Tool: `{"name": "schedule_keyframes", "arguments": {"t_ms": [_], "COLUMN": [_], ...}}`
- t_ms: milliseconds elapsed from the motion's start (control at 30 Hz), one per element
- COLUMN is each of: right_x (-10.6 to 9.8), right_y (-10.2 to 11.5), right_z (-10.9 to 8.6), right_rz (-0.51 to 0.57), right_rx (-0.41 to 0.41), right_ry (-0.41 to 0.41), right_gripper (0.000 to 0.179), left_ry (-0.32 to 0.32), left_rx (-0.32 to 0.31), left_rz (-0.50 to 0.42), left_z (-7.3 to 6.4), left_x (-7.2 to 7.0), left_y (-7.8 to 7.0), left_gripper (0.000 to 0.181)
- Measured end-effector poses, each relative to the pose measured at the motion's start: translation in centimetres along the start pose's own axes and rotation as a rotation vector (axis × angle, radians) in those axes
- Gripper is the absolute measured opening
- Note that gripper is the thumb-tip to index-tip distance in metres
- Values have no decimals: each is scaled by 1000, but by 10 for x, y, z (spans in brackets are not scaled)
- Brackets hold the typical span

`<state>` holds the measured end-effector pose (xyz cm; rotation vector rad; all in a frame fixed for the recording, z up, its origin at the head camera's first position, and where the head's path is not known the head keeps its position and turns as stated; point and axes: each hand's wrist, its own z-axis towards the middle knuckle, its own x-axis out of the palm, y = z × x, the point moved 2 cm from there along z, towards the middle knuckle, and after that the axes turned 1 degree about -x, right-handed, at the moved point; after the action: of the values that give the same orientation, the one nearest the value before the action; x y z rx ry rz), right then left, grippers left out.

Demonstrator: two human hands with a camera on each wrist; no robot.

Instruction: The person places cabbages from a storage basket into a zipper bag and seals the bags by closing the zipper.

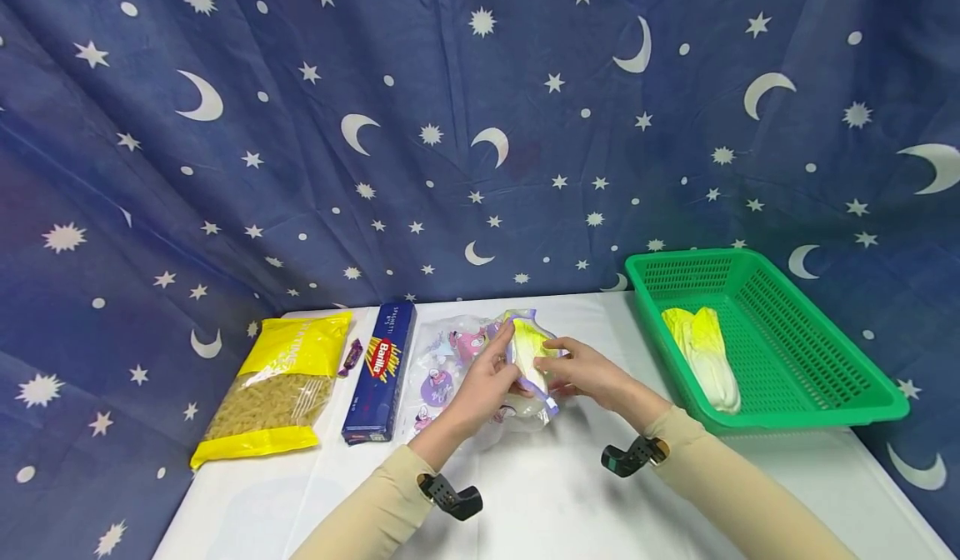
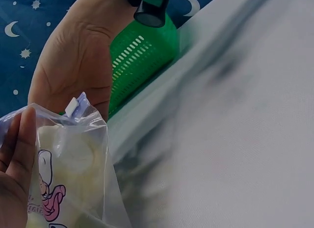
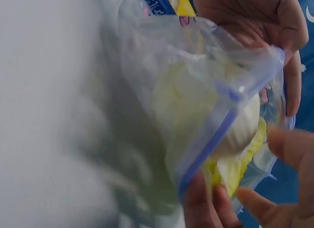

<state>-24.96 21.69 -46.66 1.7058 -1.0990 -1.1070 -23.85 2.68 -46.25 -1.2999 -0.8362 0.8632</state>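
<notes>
A clear zip bag (image 1: 525,400) with a purple zip edge and pink cartoon prints is held between both hands, its mouth apart. My left hand (image 1: 483,389) holds the bag's left side near the mouth. My right hand (image 1: 588,370) is at the opposite rim, lower fingers curled at the purple edge, thumb and another finger spread beside the leaves. Inside the bag sits a pale, rounded vegetable (image 3: 245,125). Yellow-green napa cabbage leaves (image 3: 230,171) show at the opening. Part of the left hand is hidden behind the bag in the right wrist view.
A green basket (image 1: 652,347) on the right holds another napa cabbage (image 1: 708,360). To the left lie a blue spaghetti box (image 1: 381,377), a purple wrapped candy (image 1: 350,358) and a yellow pasta bag (image 1: 273,385). More printed clear plastic (image 1: 435,385) spreads beside the hands. A starry curtain (image 1: 450,127) hangs behind.
</notes>
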Motion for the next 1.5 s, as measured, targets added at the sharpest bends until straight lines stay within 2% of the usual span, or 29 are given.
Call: {"name": "schedule_keyframes", "arguments": {"t_ms": [100, 167, 233, 300, 400, 467, 667, 800, 933, 1133, 1300, 1500], "right_x": [-6, -8, -8, -5, 0, 1, -5, -10, -14, -15, -15, -16], "right_y": [0, -3, -7, -11, -12, -9, 18, 37, 54, 76, 90, 107], "right_z": [-3, -5, -7, -9, -11, -11, -15, -16, -15, -15, -16, -17], "right_rz": [-27, -18, 22, 90, 165, 170, -38, -126, -195, -297, -350, -371], "right_rx": [-39, -43, -24, -2, 1, -29, -163, -214, -224, -213, -229, -259], "right_ry": [-128, -175, -169, -121, -56, -56, -157, -173, -179, -180, -172, -155], "right_gripper": [47, 36, 31, 31, 38, 45, 59, 56, 54, 57, 57, 57], "left_ry": [-2, -11, -20, -31, -45, -60, -101, -118, -114, -119, -134, -140], "left_rx": [3, 5, 8, 7, 3, -4, -10, -17, -64, -164, -162, -128], "left_rz": [-9, -12, -13, -17, -10, 7, 103, 178, 206, 247, 295, 352], "left_z": [0, 0, 0, -1, -1, 0, -1, -1, -1, -1, 2, 6], "left_x": [-1, -2, -2, -3, -5, -6, -17, -26, -34, -41, -46, -52], "left_y": [-2, -4, -5, -7, -10, -14, -37, -54, -63, -69, -76, -91], "left_gripper": [79, 79, 79, 79, 79, 78, 66, 64, 66, 67, 68, 66]}}
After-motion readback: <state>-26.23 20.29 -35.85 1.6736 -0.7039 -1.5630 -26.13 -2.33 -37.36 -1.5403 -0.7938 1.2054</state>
